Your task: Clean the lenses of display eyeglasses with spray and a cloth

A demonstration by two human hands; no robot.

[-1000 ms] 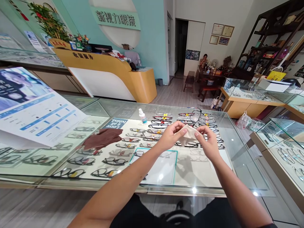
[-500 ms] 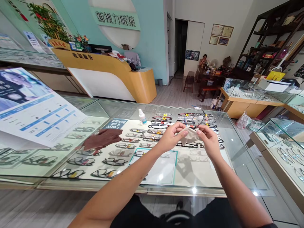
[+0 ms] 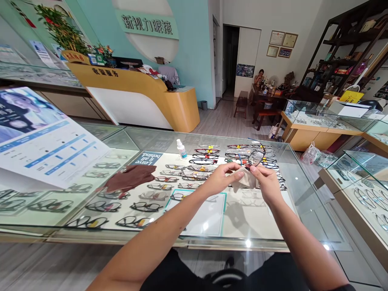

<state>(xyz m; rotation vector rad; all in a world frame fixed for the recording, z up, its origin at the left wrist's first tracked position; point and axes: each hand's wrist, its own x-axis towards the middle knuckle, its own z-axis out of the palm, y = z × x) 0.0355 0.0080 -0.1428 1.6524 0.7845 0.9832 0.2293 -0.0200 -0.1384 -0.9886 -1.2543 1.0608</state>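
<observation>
Over the glass counter, my right hand (image 3: 266,182) grips a dark-rimmed pair of eyeglasses (image 3: 264,154) by thumb and fingers. One round lens stands above that hand, and a thin bluish temple arm points away from me. My left hand (image 3: 223,178) is closed on a pale beige cloth (image 3: 246,180) that hangs between both hands. The cloth and fingers hide the other lens. A white spray bottle (image 3: 182,150) stands upright on the counter, left of my hands. Further left lies a crumpled brown cloth (image 3: 131,178).
Rows of eyeglasses (image 3: 147,206) fill the glass display case (image 3: 315,218) beneath my arms. A large printed card (image 3: 45,145) stands on the left. Beyond are a wooden reception desk (image 3: 182,107), another display case (image 3: 321,131), and a person (image 3: 259,77) seated at a far table.
The eyeglasses have shifted slightly right and turned, with the lens now further over my right hand. My left hand has moved a little right and down along with the cloth.
</observation>
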